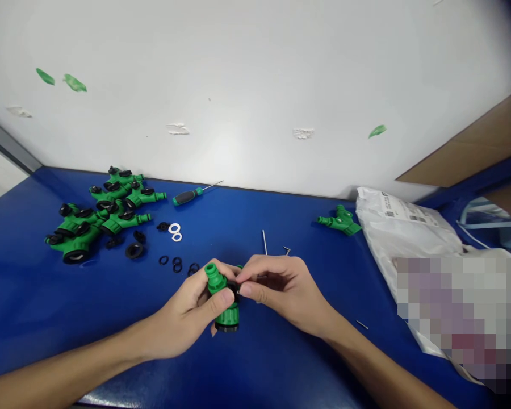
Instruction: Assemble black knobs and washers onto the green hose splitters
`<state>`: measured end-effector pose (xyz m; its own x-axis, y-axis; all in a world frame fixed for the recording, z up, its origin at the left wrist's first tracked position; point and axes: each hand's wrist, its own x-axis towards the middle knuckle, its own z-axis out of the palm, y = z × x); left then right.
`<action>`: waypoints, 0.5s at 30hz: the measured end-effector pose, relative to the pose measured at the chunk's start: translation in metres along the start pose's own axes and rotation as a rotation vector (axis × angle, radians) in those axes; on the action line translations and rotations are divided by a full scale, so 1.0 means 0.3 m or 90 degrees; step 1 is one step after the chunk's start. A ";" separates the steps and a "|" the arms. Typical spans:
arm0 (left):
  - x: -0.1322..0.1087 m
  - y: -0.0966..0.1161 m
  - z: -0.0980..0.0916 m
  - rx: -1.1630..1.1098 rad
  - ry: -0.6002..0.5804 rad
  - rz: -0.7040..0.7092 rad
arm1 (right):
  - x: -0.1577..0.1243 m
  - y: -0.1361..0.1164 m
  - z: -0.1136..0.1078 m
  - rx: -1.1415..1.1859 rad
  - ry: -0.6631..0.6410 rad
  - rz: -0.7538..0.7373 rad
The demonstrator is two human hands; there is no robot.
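Observation:
My left hand (187,309) grips a green plastic hose connector (227,315) upright on the blue table, its fingers wrapped around the body. My right hand (281,287) comes in from the right, with thumb and forefinger pinching a black part (235,291) on the connector's side, partly hidden by the fingers. A cluster of green multi-way hose splitters with black fittings (106,213) lies at the left. Small black rubber rings (176,262) and white washers (175,230) lie nearest my hands, to their upper left.
A screwdriver with a dark handle (187,196) lies at the back of the blue table (68,335), and a green splitter (340,221) lies right of centre. Thin metal pins (264,241) lie near my hands. A white plastic bag (402,227) lies at the right, against a white wall (255,74).

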<state>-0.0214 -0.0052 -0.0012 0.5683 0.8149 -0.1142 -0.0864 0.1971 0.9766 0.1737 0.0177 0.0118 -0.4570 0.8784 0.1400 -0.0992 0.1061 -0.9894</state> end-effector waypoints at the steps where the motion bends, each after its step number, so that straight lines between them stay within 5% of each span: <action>1: 0.002 0.001 0.003 -0.010 -0.001 -0.001 | 0.001 -0.005 -0.003 -0.020 -0.004 -0.015; 15: -0.001 -0.008 0.000 0.139 0.075 0.080 | -0.018 -0.018 0.017 -0.452 -0.007 -0.309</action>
<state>-0.0212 -0.0059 -0.0035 0.4646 0.8855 0.0023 0.0359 -0.0214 0.9991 0.1721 0.0099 0.0165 -0.5161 0.6562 0.5505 0.2895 0.7385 -0.6089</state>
